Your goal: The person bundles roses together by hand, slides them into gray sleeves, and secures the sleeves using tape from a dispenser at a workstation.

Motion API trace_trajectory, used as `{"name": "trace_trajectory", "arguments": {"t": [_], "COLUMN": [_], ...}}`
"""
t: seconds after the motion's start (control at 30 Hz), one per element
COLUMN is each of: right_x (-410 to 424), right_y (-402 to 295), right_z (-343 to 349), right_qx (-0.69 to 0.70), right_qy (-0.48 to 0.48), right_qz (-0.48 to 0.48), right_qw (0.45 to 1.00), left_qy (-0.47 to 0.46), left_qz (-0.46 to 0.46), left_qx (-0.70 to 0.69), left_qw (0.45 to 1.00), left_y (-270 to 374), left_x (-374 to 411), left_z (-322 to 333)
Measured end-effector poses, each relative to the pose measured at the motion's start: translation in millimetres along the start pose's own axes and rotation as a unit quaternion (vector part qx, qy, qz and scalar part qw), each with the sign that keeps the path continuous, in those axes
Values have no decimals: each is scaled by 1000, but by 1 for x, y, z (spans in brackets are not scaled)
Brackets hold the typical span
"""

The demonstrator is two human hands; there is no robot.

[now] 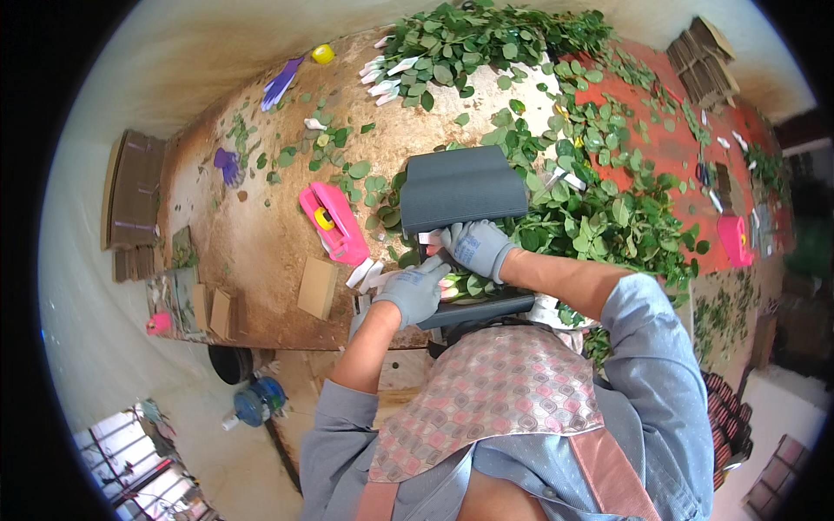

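Note:
Both my hands wear grey gloves and work inside a dark padded trough or holder [464,185]. My left hand [414,290] lies over its left end, beside pale pink and green flower buds [449,284]. Just above and to the right, my right hand [477,249] is bent downward next to a small white-wrapped piece [430,239]; the fingertips of the two hands nearly meet. What the fingers pinch is hidden. Leafy green stems [586,221] run out from the holder's right side.
A pink tape dispenser [342,228] and a cardboard piece [317,288] lie to the left. White-wrapped flower heads [386,88] with foliage [469,39] lie at the back. Purple gloves [281,84], yellow tape [322,53] and stacked cardboard [135,189] are farther left.

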State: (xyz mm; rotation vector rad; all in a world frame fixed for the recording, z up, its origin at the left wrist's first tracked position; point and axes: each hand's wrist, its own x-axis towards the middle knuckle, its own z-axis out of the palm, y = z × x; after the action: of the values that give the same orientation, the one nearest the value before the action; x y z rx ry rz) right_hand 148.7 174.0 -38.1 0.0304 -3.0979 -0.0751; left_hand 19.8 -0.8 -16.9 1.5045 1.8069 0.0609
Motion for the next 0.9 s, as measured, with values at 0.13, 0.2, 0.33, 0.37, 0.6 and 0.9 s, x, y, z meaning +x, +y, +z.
{"name": "trace_trajectory", "arguments": {"t": [0.13, 0.2, 0.33, 0.37, 0.6, 0.9], "right_x": [-5, -5, -5, -6, -7, -4], "right_y": [1, 0, 1, 1, 6, 10], "right_z": [14, 18, 22, 20, 17, 15], "right_qx": [-35, -51, -33, -37, -38, -8], "right_qy": [38, 48, 72, 69, 79, 22], "right_qz": [2, -4, -11, -12, -21, -36], "right_qw": [999, 998, 997, 997, 996, 999], "left_qy": [60, 171, 280, 254, 248, 423], "left_qz": [36, -8, -133, -146, -158, -116], "left_qx": [-41, -170, -386, -356, -540, -420], "left_qw": [997, 970, 869, 887, 789, 795], "left_y": [-1, -31, -42, -41, -51, -49], "left_x": [-4, 7, 30, 33, 60, 44], "left_z": [0, 14, 9, 6, 28, 51]}}
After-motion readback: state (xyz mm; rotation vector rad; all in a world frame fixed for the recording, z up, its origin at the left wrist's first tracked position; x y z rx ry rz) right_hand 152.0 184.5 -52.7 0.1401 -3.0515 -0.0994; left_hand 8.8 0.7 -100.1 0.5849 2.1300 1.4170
